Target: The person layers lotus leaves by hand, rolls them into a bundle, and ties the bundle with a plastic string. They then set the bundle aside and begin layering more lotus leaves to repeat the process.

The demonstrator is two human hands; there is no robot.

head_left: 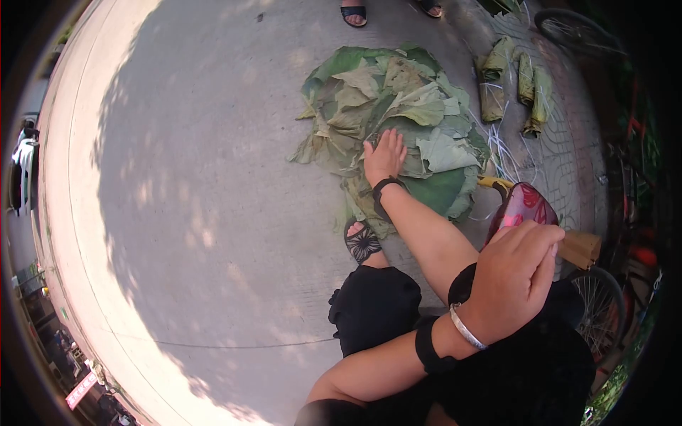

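Note:
A broad pile of large green and dried leaves lies on the pavement in front of me. My right hand rests palm down on it, fingers stretched out. Nearer my body, my left hand is raised across my right arm with its fingers curled closed. I cannot tell what, if anything, it grips. Just behind it shows a pink and dark red patterned thing, partly covered by the hand. A brown, box-like piece appears beyond its fingertips.
Rolled leaf bundles tied with white string lie at the upper right, near loose white strings. Another person's sandalled foot stands beyond the pile. My sandalled foot is at its near edge. A bicycle wheel stands at right.

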